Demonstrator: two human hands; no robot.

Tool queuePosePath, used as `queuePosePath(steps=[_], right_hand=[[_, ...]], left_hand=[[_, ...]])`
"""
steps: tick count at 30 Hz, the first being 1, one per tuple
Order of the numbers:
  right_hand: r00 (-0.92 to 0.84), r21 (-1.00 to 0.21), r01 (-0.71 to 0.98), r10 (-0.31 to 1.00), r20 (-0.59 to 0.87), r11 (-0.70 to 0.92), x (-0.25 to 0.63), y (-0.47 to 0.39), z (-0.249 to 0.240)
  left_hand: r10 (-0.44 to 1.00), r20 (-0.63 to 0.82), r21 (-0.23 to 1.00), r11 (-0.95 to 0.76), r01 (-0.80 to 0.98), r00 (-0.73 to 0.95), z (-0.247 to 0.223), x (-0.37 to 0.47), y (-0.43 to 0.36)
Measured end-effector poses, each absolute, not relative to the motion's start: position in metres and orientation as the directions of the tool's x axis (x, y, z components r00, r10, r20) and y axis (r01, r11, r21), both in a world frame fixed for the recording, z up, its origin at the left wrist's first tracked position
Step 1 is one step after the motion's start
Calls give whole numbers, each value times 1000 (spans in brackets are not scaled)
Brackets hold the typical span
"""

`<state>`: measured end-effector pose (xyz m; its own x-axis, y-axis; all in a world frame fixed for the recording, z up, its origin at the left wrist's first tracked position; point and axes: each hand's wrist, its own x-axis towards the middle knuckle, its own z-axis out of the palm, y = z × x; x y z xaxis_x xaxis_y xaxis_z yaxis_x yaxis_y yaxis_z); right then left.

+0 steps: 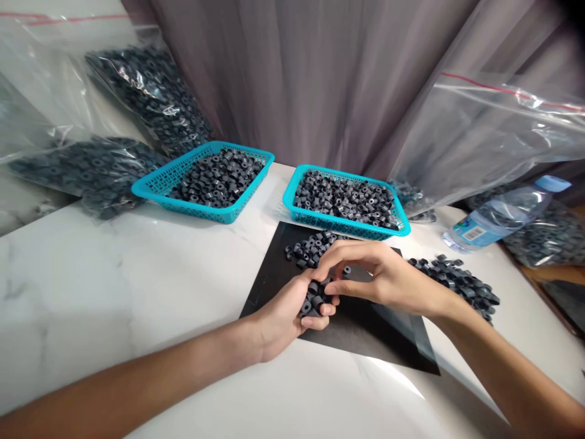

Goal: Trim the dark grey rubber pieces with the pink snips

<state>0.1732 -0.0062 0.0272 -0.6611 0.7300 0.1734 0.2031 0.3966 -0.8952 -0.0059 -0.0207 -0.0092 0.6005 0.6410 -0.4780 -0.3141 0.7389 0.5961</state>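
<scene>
My left hand [292, 308] is cupped, palm up, around several small dark grey ring-shaped parts [314, 299]. Over them is my right hand [365, 274], its thumb and index finger reaching down to the parts in the left palm; whether a part sits between those fingertips is too small to tell. Both hands are above a black mat [365, 329]. A loose pile of the same parts [311, 249] lies on the mat's far side, just beyond the hands, partly hidden by the right hand.
Two turquoise baskets [228, 214] [404, 228] full of parts stand behind the mat. Another pile [461, 283] lies to the right, near a water bottle [498, 216]. Plastic bags of parts [150, 91] are at the left, with more bags [548, 235] at the right.
</scene>
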Motion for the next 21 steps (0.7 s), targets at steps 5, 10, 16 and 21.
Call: queuePosePath(steps=[5,10,16,21], right_hand=[[-639,-936,142,752,161,321,177,-6,30],[-422,-818,407,878,225,405,200,10,26],[-454,-469,777,890,45,420,221,23,11],[-523,-547,723,852,-34,422,214,21,0]], left_hand=[[636,-498,589,747,-308,589,-8,-6,-20],[637,-525,620,740,-259,564,-11,-7,-20],[624,-501,654,727,-210,600,-12,-10,-20],[613,-500,670,722,-175,612,-10,-10,-20]])
